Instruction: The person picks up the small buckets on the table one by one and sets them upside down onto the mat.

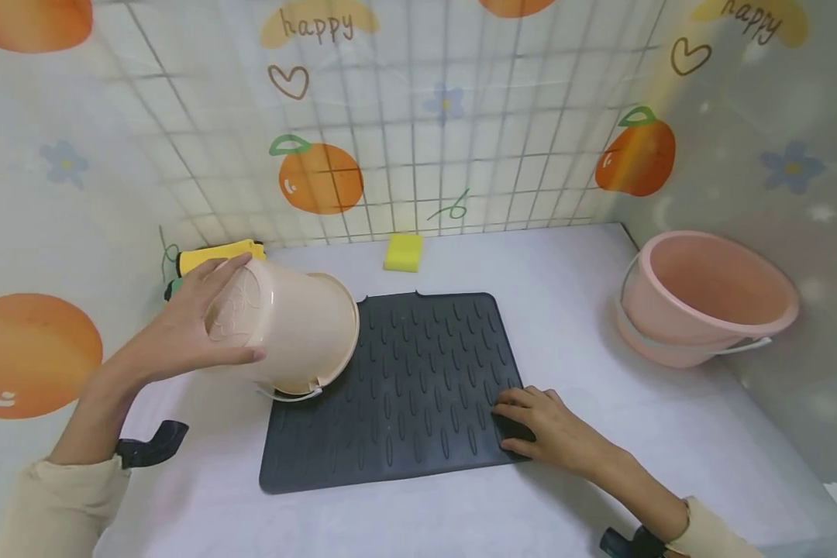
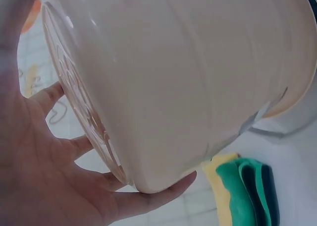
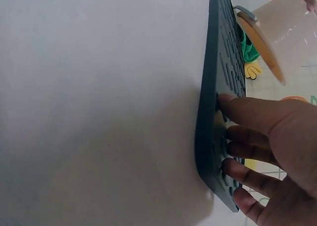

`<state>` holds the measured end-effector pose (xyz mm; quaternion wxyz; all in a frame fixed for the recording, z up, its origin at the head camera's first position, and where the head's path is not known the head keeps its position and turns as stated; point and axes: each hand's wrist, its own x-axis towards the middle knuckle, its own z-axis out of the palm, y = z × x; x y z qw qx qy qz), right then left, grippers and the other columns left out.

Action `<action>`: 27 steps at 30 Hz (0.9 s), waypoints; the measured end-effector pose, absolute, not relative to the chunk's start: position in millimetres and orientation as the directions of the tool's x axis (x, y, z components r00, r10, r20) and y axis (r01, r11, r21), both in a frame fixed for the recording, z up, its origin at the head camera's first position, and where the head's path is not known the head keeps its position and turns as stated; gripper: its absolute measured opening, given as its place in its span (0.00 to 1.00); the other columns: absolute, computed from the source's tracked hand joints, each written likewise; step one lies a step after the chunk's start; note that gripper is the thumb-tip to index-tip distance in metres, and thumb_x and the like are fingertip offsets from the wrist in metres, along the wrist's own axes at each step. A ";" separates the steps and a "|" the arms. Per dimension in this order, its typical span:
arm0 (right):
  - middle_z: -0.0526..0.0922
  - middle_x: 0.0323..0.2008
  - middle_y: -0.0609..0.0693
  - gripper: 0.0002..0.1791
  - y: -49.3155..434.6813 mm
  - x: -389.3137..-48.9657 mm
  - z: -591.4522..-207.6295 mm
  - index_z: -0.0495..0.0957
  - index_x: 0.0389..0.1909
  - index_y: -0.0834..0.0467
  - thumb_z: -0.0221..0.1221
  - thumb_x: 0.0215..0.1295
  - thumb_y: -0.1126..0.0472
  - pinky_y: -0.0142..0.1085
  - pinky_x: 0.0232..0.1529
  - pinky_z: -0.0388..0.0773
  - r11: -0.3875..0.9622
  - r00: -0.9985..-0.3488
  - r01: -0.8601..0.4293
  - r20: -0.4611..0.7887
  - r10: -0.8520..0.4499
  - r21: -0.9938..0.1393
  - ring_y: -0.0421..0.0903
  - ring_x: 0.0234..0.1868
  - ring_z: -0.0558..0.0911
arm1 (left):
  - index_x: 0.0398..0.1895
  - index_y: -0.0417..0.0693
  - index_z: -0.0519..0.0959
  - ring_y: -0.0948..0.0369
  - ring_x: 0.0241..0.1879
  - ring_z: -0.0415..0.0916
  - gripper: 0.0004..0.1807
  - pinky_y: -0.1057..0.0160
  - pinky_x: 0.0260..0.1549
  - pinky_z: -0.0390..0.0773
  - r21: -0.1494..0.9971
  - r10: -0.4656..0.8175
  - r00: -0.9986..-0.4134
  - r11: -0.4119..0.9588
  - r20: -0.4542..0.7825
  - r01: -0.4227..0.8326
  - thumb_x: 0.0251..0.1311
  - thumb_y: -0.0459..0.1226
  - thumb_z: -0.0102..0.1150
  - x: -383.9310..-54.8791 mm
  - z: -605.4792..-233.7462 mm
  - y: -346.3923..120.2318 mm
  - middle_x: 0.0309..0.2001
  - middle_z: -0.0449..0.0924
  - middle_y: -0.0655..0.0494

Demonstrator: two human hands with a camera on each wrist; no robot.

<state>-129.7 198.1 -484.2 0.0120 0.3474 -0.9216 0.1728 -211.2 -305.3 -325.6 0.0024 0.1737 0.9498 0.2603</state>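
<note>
My left hand (image 1: 181,322) grips a cream bucket (image 1: 303,322) by its base, with the fingers spread over one side and the thumb on the other. Tilted onto its side, the bucket has its mouth facing right over the upper left part of a dark grey ridged mat (image 1: 418,380). A thin handle hangs from its rim. In the left wrist view the fingertips press the bucket's lower wall (image 2: 163,112). My right hand (image 1: 554,430) rests on the mat's lower right corner, its bent fingertips touching the mat's surface (image 3: 218,151).
At the right stands an upright pink bucket (image 1: 704,310) with its handle lowered. A yellow sponge (image 1: 403,253) lies at the back of the white table (image 1: 565,294). Yellow and green gloves (image 2: 242,191) lie at the back left, partly behind the cream bucket. Patterned curtains surround the table.
</note>
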 end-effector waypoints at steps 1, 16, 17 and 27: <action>0.77 0.58 0.52 0.27 197.8 -129.6 -484.4 0.82 0.57 0.60 0.71 0.59 0.51 0.46 0.47 0.72 0.701 -0.760 -0.642 0.135 -0.636 -0.312 0.52 0.57 0.76 | 0.78 0.82 0.43 0.39 0.72 0.44 0.67 0.24 0.50 0.62 0.486 0.334 -0.940 0.812 0.070 0.324 0.39 0.56 0.81 -212.8 -326.6 -302.3 0.78 0.40 0.47; 0.76 0.58 0.51 0.27 198.0 -130.4 -483.7 0.81 0.57 0.60 0.71 0.60 0.51 0.45 0.47 0.70 0.699 -0.764 -0.633 0.125 -0.633 -0.333 0.51 0.58 0.75 | 0.81 0.68 0.43 0.35 0.75 0.36 0.66 0.21 0.56 0.52 0.364 0.395 -0.918 0.860 -0.033 0.357 0.43 0.65 0.73 -235.7 -325.2 -264.9 0.79 0.34 0.41; 0.76 0.58 0.51 0.27 197.9 -130.8 -483.4 0.81 0.57 0.60 0.71 0.60 0.51 0.45 0.47 0.70 0.697 -0.763 -0.635 0.126 -0.634 -0.333 0.51 0.58 0.75 | 0.81 0.67 0.43 0.35 0.75 0.37 0.66 0.22 0.56 0.52 0.357 0.401 -0.915 0.860 -0.032 0.365 0.43 0.65 0.73 -237.3 -325.5 -263.0 0.79 0.35 0.40; 0.76 0.58 0.51 0.27 198.6 -132.2 -485.8 0.81 0.58 0.59 0.71 0.60 0.50 0.45 0.47 0.70 0.703 -0.765 -0.631 0.114 -0.634 -0.327 0.50 0.57 0.75 | 0.81 0.55 0.51 0.37 0.68 0.52 0.64 0.31 0.57 0.58 0.278 0.477 -0.879 0.846 -0.013 0.455 0.42 0.68 0.70 -250.2 -331.1 -239.2 0.74 0.48 0.37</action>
